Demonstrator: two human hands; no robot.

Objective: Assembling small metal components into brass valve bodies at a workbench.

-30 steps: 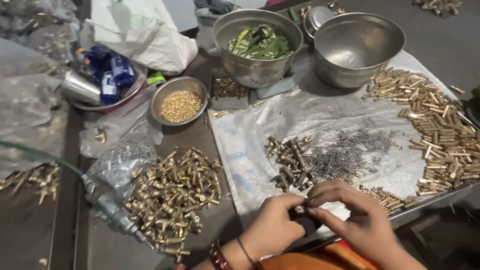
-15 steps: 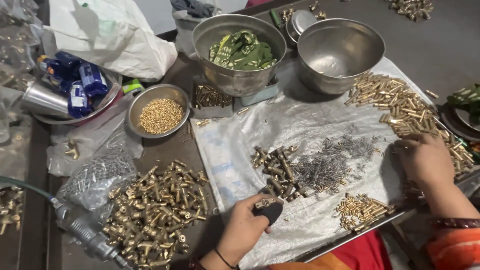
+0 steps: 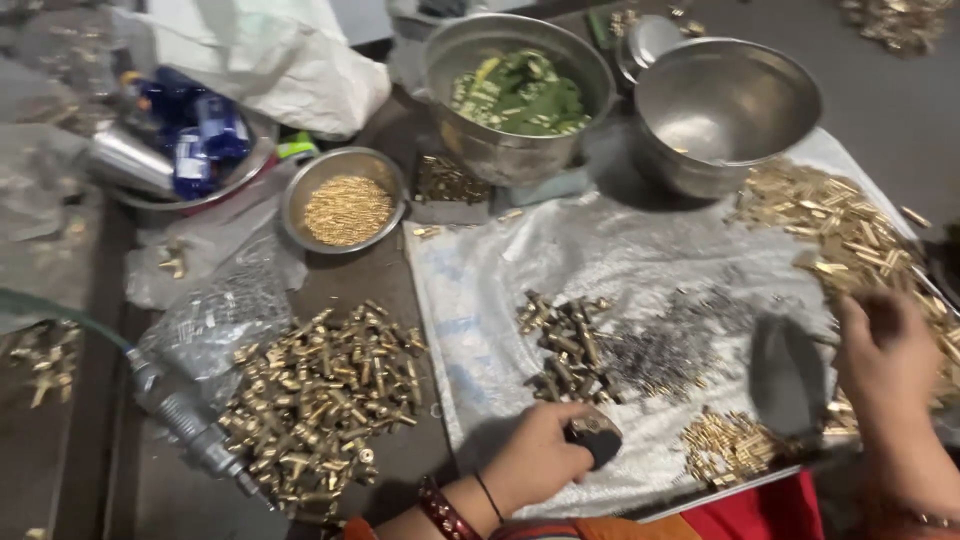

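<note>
My left hand (image 3: 540, 455) rests low on the plastic sheet (image 3: 500, 300) and grips a small dark tool holding a brass part (image 3: 595, 435). Just above it lie a heap of dark brass fittings (image 3: 560, 345) and a scatter of thin grey pins (image 3: 665, 345). My right hand (image 3: 885, 355) is at the right, fingers curled at the edge of the big pile of brass tubes (image 3: 850, 225); whether it holds one is hidden by blur. A small cluster of brass pieces (image 3: 725, 445) lies between my hands.
A pile of assembled brass fittings (image 3: 320, 385) lies at the left beside an air tool with a hose (image 3: 190, 425). Behind stand a small steel bowl of brass bits (image 3: 345, 205), a pot with green packets (image 3: 515, 95), a steel bowl (image 3: 725, 110) and a white bag (image 3: 270, 60).
My right hand left the left hand, swung out to the brass tube pile on the right and now picks at it. The left hand stays with the dark tool.
</note>
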